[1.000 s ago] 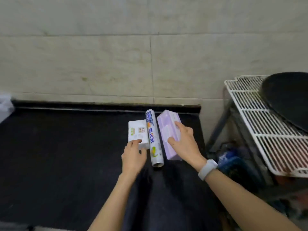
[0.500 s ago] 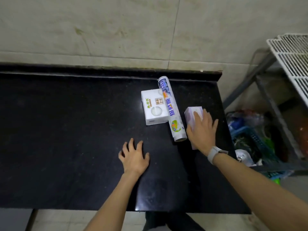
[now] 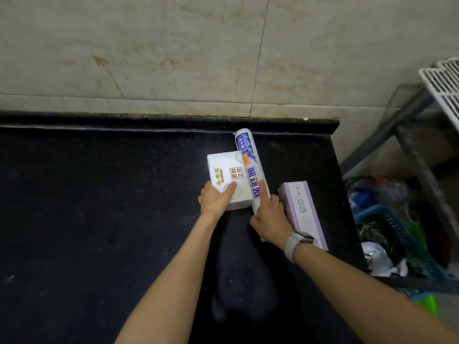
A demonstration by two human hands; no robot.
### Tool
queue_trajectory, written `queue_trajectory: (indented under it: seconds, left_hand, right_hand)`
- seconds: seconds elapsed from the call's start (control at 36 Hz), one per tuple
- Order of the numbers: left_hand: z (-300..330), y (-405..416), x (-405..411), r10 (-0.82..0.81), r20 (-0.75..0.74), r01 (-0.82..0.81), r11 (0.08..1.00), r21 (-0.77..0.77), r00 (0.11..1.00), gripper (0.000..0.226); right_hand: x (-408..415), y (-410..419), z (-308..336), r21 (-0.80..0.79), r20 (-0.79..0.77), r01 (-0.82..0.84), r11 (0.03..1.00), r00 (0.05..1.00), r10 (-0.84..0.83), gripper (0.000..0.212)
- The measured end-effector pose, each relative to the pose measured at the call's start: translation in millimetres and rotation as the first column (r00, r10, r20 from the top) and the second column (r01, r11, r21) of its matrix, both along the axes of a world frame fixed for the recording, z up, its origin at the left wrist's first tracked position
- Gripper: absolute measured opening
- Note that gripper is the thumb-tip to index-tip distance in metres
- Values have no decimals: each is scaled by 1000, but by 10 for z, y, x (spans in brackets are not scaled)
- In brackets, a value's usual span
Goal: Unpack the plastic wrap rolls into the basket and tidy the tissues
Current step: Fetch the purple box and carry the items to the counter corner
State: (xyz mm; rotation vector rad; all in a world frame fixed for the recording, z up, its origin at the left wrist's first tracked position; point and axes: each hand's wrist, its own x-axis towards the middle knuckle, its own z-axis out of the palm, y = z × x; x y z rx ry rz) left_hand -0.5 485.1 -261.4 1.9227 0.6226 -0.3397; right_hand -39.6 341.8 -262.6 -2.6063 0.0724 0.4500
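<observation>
Plastic wrap roll (image 3: 250,170), one only, lies on the black worktop (image 3: 99,207) right of centre, not yet in any basket. We count two tissue packs: white (image 3: 227,175) touching its left, purple (image 3: 304,209) just right. Our left hand (image 3: 216,199) presses flat-fingered on the white pack; our right hand (image 3: 270,217) rests loose-fingered on the roll. Tidying looks underway.
</observation>
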Motion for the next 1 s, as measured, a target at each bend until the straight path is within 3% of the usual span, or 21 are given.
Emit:
queue_trajectory:
  seconds: [0.11,0.31,0.5,0.78,1.0]
  left_hand:
    - [-36,-49,-34,94,63,-85,988,-128,994,70]
    - [82,43,-260,304,184,-219,901,-375,935,60]
    - [315,478,-913,533,188,-425,804,-415,825,59]
    - [555,1511,-2317,821,191,-712,565,-417,539,55]
    - [658,2553,-3549,918,205,-818,396,-418,339,58]
  right_hand:
    - [19,-63,-28,152,18,5,988,1000,-8,94]
    - [4,-92,52,335,-20,-31,942,999,41,96]
    - [-193,190,271,542,-8,-114,833,990,141,95]
    - [-808,1200,367,640,-20,-345,687,886,464,92]
    - [-1582,2531,460,624,8,-526,578,744,668,89]
